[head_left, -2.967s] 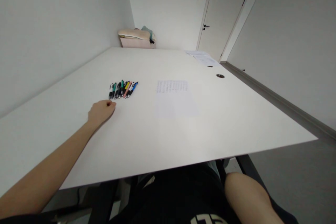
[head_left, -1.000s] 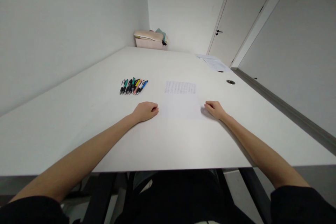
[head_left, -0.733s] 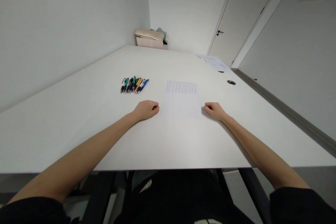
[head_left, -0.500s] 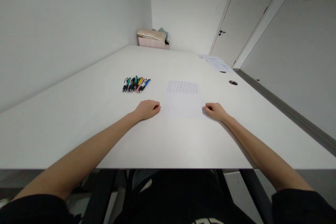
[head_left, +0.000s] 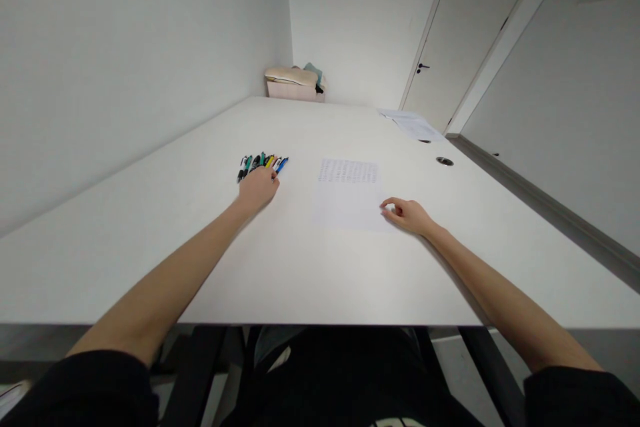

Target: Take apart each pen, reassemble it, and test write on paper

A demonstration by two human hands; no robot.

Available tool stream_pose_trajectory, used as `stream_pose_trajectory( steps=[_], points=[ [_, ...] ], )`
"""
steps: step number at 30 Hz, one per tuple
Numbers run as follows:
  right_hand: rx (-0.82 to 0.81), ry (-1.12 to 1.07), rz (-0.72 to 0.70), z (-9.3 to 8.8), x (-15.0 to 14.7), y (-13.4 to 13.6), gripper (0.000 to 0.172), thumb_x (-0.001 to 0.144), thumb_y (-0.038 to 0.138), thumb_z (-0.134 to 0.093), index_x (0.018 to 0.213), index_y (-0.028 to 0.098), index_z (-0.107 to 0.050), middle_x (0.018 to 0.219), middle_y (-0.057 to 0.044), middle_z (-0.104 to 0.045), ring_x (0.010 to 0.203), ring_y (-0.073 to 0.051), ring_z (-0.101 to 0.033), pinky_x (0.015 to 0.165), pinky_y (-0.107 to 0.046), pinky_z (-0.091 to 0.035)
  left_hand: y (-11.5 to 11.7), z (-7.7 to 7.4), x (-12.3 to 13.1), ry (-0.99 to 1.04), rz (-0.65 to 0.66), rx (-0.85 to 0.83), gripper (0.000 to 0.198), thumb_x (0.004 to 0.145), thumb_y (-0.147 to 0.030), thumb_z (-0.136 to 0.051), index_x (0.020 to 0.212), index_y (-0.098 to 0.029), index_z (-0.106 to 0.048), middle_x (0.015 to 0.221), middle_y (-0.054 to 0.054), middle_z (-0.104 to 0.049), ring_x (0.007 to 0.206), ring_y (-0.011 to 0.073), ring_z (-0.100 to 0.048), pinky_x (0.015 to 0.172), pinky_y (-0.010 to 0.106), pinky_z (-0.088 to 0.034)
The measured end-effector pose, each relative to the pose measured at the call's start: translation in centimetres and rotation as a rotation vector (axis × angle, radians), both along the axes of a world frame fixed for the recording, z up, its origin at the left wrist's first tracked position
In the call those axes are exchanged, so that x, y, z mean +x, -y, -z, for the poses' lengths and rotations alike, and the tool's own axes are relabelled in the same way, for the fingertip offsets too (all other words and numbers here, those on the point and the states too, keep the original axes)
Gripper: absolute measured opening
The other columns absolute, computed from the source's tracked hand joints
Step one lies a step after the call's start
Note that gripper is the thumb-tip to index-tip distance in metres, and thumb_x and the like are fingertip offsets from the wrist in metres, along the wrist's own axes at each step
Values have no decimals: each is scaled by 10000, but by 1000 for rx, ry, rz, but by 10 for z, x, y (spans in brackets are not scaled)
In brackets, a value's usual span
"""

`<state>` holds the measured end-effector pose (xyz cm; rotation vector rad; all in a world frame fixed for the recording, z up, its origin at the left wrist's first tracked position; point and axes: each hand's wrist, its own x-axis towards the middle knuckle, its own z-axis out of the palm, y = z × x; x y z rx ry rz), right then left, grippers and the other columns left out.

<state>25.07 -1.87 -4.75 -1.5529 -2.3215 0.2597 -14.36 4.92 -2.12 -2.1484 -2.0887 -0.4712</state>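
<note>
My left hand point(head_left: 259, 188) is over the near side of a row of pens point(head_left: 263, 160) on the white table. Its fingers are mostly hidden under the hand, so whether they grip a pen does not show. The pens have black, green, yellow, white and blue parts. A white sheet point(head_left: 349, 200) with rows of small writing along its far part lies flat between my hands. At the sheet's right edge rests my right hand point(head_left: 405, 213), its thumb and forefinger apart with nothing between them.
More papers point(head_left: 413, 123) lie at the table's far right, near a round dark fitting point(head_left: 445, 161). Beyond the far edge of the table point(head_left: 320, 280) stands a pale box point(head_left: 293, 90) with cushions or cloth on it. A wall runs along the left.
My left hand has moved forward and left, from beside the sheet to the pens. My right hand has loosened from a fist, and its fingertips now lie at the sheet's edge.
</note>
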Motion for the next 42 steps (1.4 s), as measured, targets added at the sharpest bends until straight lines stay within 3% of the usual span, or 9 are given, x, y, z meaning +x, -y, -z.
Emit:
stream_pose_trajectory(
  steps=[9, 19, 25, 30, 33, 38, 42],
  points=[
    [-5, 2, 11, -1, 0, -1, 341, 818, 443, -447, 986, 202, -621, 521, 41, -500, 464, -90, -409, 528, -221, -284, -29, 8, 12, -97, -16, -25, 337, 811, -257, -398, 1024, -115, -616, 1120, 193, -552, 1087, 335, -459, 816, 452, -428],
    [-4, -1, 9, 0, 0, -2, 331, 818, 444, -456, 986, 210, -618, 522, 46, -490, 477, -92, -425, 531, -219, -285, -44, 2, 18, -35, -137, -88, 340, 745, -162, -467, 1048, -99, -610, 1007, 186, -628, 976, 323, -553, 742, 429, -471],
    [-1, 5, 9, 0, 0, -3, 334, 821, 442, -451, 988, 208, -621, 522, 47, -494, 467, -89, -415, 526, -220, -279, -44, 3, 17, 9, -121, -22, 313, 728, -161, -483, 990, -103, -643, 954, 165, -660, 915, 291, -581, 749, 381, -461],
    [-10, 11, 15, -2, -1, -2, 327, 825, 434, -450, 995, 210, -617, 526, 45, -498, 475, -92, -428, 527, -220, -281, -42, 1, 22, 198, 53, 128, 212, 712, -188, -528, 847, -136, -683, 879, 103, -684, 860, 246, -605, 802, 345, -444],
    [-10, 5, 14, -2, 0, -2, 321, 824, 426, -453, 994, 208, -617, 526, 44, -499, 483, -93, -437, 533, -220, -284, -30, -2, 35, 444, 182, 152, 160, 674, -204, -578, 782, -155, -684, 798, 63, -689, 802, 208, -613, 814, 323, -445],
    [15, -93, 12, -3, 0, -1, 370, 835, 460, -424, 945, 183, -643, 514, 38, -485, 478, -97, -417, 528, -229, -284, 14, 3, 72, 1099, 381, -196, 235, 582, -287, -689, 749, -125, -658, 660, 45, -665, 635, 158, -605, 670, 300, -487],
    [3, -390, 94, -8, -15, 9, 527, 882, 510, -277, 798, 157, -659, 498, 14, -487, 489, -109, -443, 533, -241, -317, 43, 5, 94, 1120, 533, -283, 228, 568, -294, -721, 714, -136, -647, 709, 39, -669, 662, 146, -612, 695, 296, -494]
  ],
)
